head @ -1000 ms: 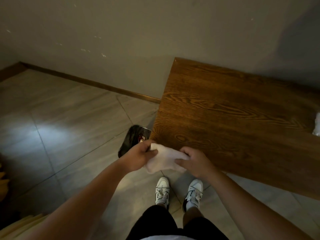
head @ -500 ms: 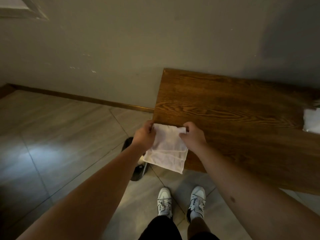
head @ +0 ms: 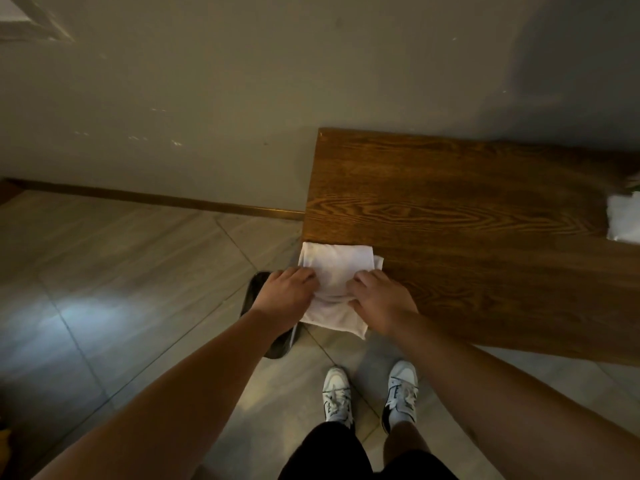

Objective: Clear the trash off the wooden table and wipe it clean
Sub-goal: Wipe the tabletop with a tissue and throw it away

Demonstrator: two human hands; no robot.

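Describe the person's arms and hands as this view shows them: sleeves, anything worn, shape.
Both forearms are bare right to the picture's bottom edge; no sleeve shows. The left hand and right hand wear no gloves, and no watch, ring or bracelet can be seen on either, though the light is dim. Farther down the person wears dark shorts and white sneakers with dark trim.

White cloth now down on wooden table corner, under both hands.
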